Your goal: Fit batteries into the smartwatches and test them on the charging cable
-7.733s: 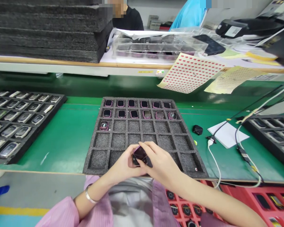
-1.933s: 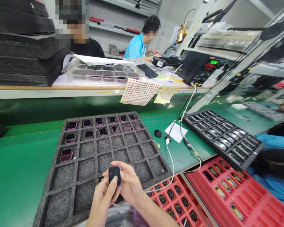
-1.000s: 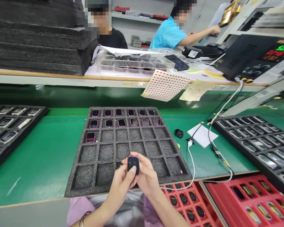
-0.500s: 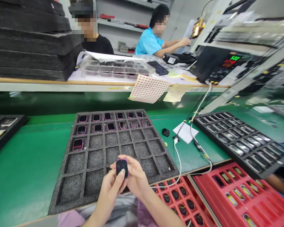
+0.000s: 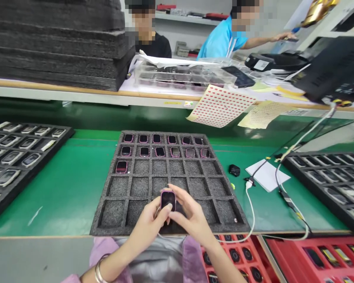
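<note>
Both my hands hold one small pink-edged watch body (image 5: pixel 168 199) with a dark screen, upright over the near edge of a grey foam tray (image 5: pixel 221 184). My left hand (image 5: pixel 150 224) pinches it from below with thumb and fingers. My right hand (image 5: pixel 191 218) grips its right side, fingers curled round it. A thin white cable runs from under my hands towards the right. The tray's two far rows hold several pink watch bodies (image 5: pixel 144 151); one more sits alone in the third row (image 5: pixel 121 166). The nearer cells are bare foam.
A black tray of silver watch bodies (image 5: pixel 14 155) lies left, another (image 5: pixel 333 177) right. Red trays (image 5: pixel 306 255) sit below the table edge. A white cable (image 5: pixel 252 204), black plug (image 5: pixel 234 169) and white card (image 5: pixel 267 175) lie right of the foam tray. Two people sit behind a shelf with stacked foam (image 5: pixel 56 43).
The watch body was turned: its dark back faced me before, its pink-rimmed screen faces me now. My view swung back left and down, centring on the foam tray.
</note>
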The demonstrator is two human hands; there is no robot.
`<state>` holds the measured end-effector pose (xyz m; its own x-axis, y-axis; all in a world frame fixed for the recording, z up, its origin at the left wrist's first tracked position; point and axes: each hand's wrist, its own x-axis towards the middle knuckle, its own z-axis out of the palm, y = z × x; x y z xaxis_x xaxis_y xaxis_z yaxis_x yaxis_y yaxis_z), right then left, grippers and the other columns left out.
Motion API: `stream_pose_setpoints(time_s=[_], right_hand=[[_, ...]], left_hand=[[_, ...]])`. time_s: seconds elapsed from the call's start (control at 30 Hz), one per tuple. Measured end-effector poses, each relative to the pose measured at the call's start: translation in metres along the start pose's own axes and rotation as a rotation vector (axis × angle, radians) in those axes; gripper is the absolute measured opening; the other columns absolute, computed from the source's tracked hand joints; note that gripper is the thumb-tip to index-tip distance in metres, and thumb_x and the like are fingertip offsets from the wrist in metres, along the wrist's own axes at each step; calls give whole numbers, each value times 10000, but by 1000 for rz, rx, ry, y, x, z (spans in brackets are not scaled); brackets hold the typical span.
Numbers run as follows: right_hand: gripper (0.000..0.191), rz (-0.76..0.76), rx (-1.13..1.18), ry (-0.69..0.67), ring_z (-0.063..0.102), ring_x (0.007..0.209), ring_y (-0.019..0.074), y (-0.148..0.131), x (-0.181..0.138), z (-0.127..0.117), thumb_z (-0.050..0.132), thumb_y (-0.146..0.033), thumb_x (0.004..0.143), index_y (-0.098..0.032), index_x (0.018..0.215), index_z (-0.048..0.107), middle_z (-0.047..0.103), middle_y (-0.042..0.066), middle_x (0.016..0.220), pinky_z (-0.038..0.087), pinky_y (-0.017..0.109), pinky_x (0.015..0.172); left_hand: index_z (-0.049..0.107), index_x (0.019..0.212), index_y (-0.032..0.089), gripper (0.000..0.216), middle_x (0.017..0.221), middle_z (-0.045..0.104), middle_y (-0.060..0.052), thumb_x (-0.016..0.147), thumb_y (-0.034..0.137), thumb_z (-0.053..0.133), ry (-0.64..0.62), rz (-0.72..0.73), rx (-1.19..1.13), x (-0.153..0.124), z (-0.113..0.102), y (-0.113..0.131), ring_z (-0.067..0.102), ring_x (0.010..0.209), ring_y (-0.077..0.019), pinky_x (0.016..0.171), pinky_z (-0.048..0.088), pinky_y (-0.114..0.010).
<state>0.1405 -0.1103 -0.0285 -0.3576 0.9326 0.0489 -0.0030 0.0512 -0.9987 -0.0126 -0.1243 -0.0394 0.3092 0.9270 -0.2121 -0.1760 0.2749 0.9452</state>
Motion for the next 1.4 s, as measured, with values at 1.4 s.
stream_pose_setpoints(time_s=[1.4], right_hand=[[415,202,282,-69,599,579,117,1,4,4,619,-289,838,-191,1220,491,641,32,896,499,240,564]], left_hand=[[337,934,206,303,485,547,67,923,508,340,-127,-78,-48,0,-7,1,264,288,-34,317,106,-148]])
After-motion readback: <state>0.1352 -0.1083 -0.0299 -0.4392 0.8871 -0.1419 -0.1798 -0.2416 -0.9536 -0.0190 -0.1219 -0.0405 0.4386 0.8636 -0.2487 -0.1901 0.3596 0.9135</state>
